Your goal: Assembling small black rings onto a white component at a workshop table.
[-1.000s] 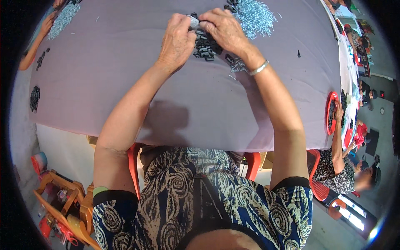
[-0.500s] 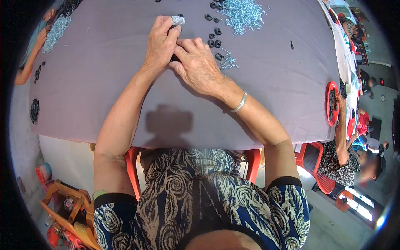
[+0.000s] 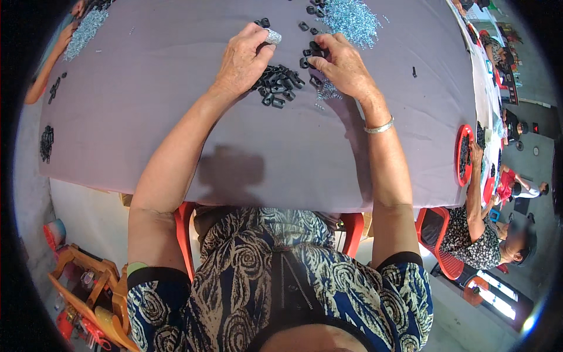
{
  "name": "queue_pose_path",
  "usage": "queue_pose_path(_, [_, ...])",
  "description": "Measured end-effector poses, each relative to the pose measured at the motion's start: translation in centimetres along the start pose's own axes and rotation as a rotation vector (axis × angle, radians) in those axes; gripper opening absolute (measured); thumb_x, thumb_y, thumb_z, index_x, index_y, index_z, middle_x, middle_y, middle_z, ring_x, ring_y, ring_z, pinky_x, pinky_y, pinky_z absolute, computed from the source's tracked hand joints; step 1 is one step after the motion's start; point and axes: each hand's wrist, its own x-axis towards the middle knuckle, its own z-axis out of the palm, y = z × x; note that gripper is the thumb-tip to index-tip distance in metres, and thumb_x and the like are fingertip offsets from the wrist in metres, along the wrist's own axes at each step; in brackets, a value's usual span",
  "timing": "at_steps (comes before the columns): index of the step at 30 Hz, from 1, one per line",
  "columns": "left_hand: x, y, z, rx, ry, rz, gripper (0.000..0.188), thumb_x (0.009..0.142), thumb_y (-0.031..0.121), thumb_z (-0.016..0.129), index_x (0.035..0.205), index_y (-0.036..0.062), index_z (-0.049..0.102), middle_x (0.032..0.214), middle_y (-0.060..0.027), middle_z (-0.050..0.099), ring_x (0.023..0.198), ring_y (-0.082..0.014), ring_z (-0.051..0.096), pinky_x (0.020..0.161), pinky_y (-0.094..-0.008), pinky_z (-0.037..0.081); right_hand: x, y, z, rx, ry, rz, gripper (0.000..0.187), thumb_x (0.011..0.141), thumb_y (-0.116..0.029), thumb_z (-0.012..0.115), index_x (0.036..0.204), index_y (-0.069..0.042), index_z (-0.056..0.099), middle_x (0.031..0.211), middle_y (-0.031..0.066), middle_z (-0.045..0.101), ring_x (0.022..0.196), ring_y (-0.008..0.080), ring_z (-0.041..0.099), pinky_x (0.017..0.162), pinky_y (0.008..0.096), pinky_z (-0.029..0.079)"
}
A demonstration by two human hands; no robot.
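Left hand (image 3: 241, 63) is being held curled, contents unclear | small rounded black piece (image 3: 316, 50) is being bracketed by half-spread right hand (image 3: 346, 67), hold unclear | black tubular pieces (image 3: 277, 88) are being borne between by mauve tablecloth (image 3: 311, 155)

This looks like a small-parts workshop: a cloth-covered table (image 3: 117, 129) carries heaps of springs (image 3: 352, 22) and black parts (image 3: 278, 87), 1 co-worker (image 3: 474, 243) sits in a red chair (image 3: 450, 262) by a red tray (image 3: 459, 155), and more people (image 3: 506, 185) show beyond.
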Motion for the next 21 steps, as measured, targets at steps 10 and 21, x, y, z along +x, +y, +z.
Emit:
queue_pose_path(10, [0.1, -0.1, -0.1, -0.031, -0.039, 0.053, 0.015, 0.085, 0.009, 0.053, 0.095, -0.0001, 0.06, 0.089, -0.0097, 0.055, 0.079, -0.0264, 0.056, 0.073, -0.0346, 0.044, -0.5, -4.2, 3.1, -0.002, -0.033, -0.242, 0.025, 0.078, -0.002, 0.06, 0.103, 0.0, 0.057, 0.1, 0.0213, 0.054, 0.094, 0.0409, 0.057, 0.081, 0.0457, 0.048])
queue_pose_path(21, [0.1, 0.4, -0.3, -0.249, -0.028, -0.114, 0.016, 0.086, 0.014, 0.055, 0.09, -0.001, 0.059, 0.079, -0.0054, 0.053, 0.07, -0.0175, 0.051, 0.067, -0.0299, 0.042, -2.6, -6.5, 4.0, 0.082, 0.001, -0.287, 0.021, 0.076, -0.003, 0.063, 0.094, 0.003, 0.054, 0.095, 0.0206, 0.053, 0.09, 0.0379, 0.056, 0.077, 0.0449, 0.048])
